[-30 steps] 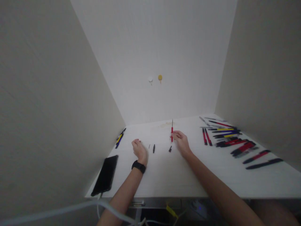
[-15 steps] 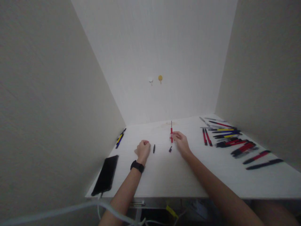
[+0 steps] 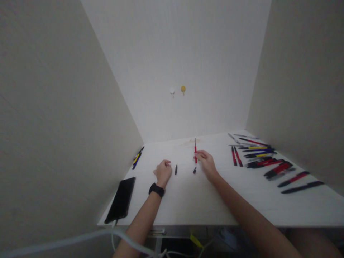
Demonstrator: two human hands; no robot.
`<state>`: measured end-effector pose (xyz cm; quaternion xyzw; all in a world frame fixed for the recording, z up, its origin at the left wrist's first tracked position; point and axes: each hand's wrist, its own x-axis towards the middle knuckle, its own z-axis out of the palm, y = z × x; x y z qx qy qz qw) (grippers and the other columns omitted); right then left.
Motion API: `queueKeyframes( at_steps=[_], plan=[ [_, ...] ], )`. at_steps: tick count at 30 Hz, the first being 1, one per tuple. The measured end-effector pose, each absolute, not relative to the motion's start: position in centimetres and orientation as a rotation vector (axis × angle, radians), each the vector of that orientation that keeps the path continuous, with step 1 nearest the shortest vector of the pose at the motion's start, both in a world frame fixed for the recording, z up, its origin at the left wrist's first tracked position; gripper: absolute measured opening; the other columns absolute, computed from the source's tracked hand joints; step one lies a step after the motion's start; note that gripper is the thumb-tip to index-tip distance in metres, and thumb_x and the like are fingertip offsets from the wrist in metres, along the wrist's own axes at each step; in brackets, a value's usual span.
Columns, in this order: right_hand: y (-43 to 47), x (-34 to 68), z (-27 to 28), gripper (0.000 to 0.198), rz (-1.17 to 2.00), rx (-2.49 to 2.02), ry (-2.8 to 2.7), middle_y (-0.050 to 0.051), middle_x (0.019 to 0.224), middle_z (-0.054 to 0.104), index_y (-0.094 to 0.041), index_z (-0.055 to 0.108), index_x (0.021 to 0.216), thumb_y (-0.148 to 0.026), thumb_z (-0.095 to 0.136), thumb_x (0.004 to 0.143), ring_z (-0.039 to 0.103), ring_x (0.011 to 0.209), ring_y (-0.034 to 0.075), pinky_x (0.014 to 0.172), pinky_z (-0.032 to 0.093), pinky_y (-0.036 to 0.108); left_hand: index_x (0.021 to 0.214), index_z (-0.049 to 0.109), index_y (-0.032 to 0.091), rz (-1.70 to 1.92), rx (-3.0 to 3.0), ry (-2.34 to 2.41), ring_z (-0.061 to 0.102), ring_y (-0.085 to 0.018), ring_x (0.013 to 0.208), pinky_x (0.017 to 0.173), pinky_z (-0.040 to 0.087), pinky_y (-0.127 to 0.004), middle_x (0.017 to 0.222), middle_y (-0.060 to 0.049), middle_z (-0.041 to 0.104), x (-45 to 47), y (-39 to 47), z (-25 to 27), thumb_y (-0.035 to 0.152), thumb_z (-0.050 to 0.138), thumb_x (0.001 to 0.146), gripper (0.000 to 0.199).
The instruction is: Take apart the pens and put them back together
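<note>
Fingertips closed, my right hand (image 3: 207, 163) pinches a red barrel (image 3: 196, 157) mid-table. My left hand (image 3: 163, 172) curls, contents unclear. Between them lie a slim black piece (image 3: 176, 170) and black clip (image 3: 194, 170); phone (image 3: 120, 200) left, pens (image 3: 278, 170) right.

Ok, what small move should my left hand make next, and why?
Probably your left hand should, if free (I can't tell), pick up the small black tapered piece: it lies loose just beside that hand, while the slim red pen barrel in your right hand has its thin refill sticking out uncovered.
</note>
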<state>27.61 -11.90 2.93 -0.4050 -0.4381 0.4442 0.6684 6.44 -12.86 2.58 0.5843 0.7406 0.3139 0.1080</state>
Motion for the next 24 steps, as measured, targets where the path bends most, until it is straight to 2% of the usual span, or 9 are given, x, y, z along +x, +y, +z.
queueKeyframes(
  at_steps=[10, 16, 24],
  plan=[
    [-12.24, 27.63, 3.14, 0.028, 1.001, -0.922, -1.015, 0.002, 0.065, 0.066, -0.018, 0.062, 0.079, -0.040, 0.070, 0.063, 0.063, 0.067, 0.018, 0.066, 0.046, 0.032, 0.095, 0.064, 0.026, 0.974, 1.722, 2.139, 0.061, -0.025, 0.097, 0.086, 0.031, -0.041, 0.096, -0.003, 0.071, 6.30, -12.74, 2.27, 0.027, 0.049, 0.083, 0.019],
    [-12.24, 27.56, 3.30, 0.030, 1.003, -0.907, -1.014, 0.002, 0.063, 0.065, -0.018, 0.062, 0.077, -0.041, 0.071, 0.061, 0.063, 0.066, 0.019, 0.065, 0.046, 0.032, 0.088, 0.066, 0.025, 1.020, 1.721, 2.065, 0.060, -0.024, 0.099, 0.089, 0.028, -0.042, 0.099, -0.003, 0.071, 6.49, -12.92, 2.54, 0.030, 0.039, 0.090, 0.027],
    [-12.39, 27.60, 3.32, 0.031, 1.010, -0.906, -1.033, 0.003, 0.065, 0.066, -0.018, 0.062, 0.079, -0.042, 0.071, 0.062, 0.063, 0.067, 0.019, 0.065, 0.046, 0.031, 0.082, 0.064, 0.024, 1.101, 1.610, 2.079, 0.061, -0.023, 0.091, 0.089, 0.029, -0.040, 0.093, -0.002, 0.071, 6.95, -13.08, 3.08, 0.036, 0.036, 0.091, 0.031]
  ],
)
